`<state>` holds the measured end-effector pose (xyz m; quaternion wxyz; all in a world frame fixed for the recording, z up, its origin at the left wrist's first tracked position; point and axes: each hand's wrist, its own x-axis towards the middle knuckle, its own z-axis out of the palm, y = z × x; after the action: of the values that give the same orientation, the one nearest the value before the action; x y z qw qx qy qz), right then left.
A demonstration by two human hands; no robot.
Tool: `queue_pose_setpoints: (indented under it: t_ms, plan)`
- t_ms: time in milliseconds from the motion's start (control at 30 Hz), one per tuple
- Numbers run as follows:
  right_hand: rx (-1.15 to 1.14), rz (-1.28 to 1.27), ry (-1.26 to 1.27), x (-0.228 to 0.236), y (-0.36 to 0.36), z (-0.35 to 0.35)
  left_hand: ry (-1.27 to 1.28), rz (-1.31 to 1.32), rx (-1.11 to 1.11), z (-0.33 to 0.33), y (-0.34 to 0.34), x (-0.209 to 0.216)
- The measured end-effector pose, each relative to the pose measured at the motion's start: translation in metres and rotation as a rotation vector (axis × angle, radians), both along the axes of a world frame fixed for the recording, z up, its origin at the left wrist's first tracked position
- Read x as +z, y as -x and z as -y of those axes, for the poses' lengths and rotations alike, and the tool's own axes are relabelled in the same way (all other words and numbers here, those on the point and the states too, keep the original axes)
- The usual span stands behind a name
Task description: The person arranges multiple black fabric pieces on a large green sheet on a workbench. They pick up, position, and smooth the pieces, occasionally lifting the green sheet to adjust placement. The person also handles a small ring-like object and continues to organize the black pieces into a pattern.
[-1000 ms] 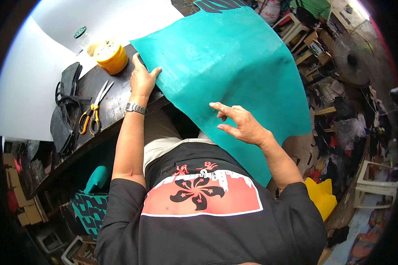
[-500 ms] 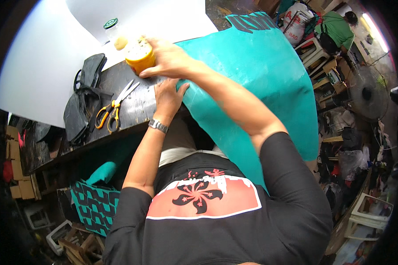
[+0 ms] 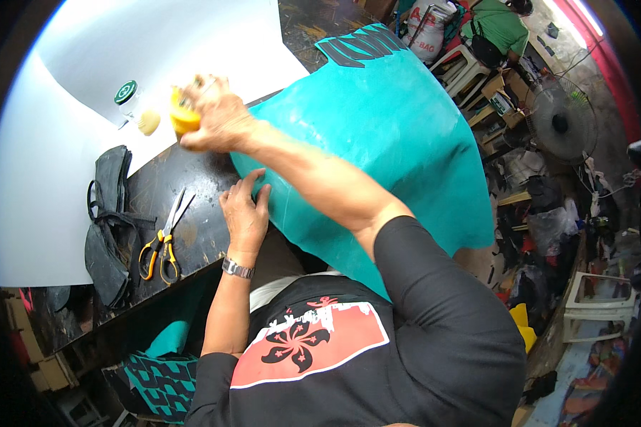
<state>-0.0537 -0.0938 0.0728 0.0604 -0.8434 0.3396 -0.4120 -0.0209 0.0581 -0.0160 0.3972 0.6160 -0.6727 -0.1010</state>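
Observation:
My right hand [image 3: 217, 117] is closed round a yellow tub [image 3: 184, 119], blurred by motion, above the table near the white sheet. With a metal watch on its wrist, my left hand [image 3: 243, 213] lies at the near left edge of a large teal sheet [image 3: 377, 142], fingers stretched and apart at that edge. Left of it, scissors [image 3: 165, 238] with orange and black handles rest on the dark table [image 3: 205, 186], blades pointing away from me. A glass jar with a green lid [image 3: 127, 94] stands beyond the tub, a pale yellow lump [image 3: 149, 122] beside it.
Black cut pieces [image 3: 108, 235] lie left of the scissors. A big white sheet [image 3: 64, 171] curves up at the far left. Dark strips [image 3: 363, 48] sit on the teal sheet's far end. A fan [image 3: 563, 121] and plastic stools [image 3: 600, 302] stand at the right.
The whole view has shifted. Against the table, the tub in my right hand has moved slightly away from me, and the teal sheet's left edge reaches farther left. My left hand's fingers have spread.

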Motion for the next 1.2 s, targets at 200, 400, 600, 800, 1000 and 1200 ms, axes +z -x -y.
queue_pose_setpoints:
  t_ms: [200,400,600,800,1000,1200]
  plan:
    - [-0.354,0.039,0.249,0.052,0.134,0.082,-0.045,-0.071,-0.037,-0.002,0.0,0.011]
    - [-0.571,0.05,0.25,0.047,0.23,0.168,-0.027,-0.21,0.009,-0.003,0.003,0.012]
    - [-0.785,-0.418,-0.116,-0.035,0.256,0.217,-0.072,-0.171,0.055,-0.001,0.004,0.011]
    - [-0.415,-0.045,0.062,-0.057,0.284,0.274,-0.104,-0.173,0.077,0.001,0.007,0.011]
    - [-0.244,0.783,-0.133,-0.032,0.255,0.207,0.015,-0.094,0.038,0.007,0.002,0.0]
    - [0.346,0.284,-0.455,-0.024,0.149,0.001,-0.023,-0.122,0.043,-0.004,0.0,0.002]
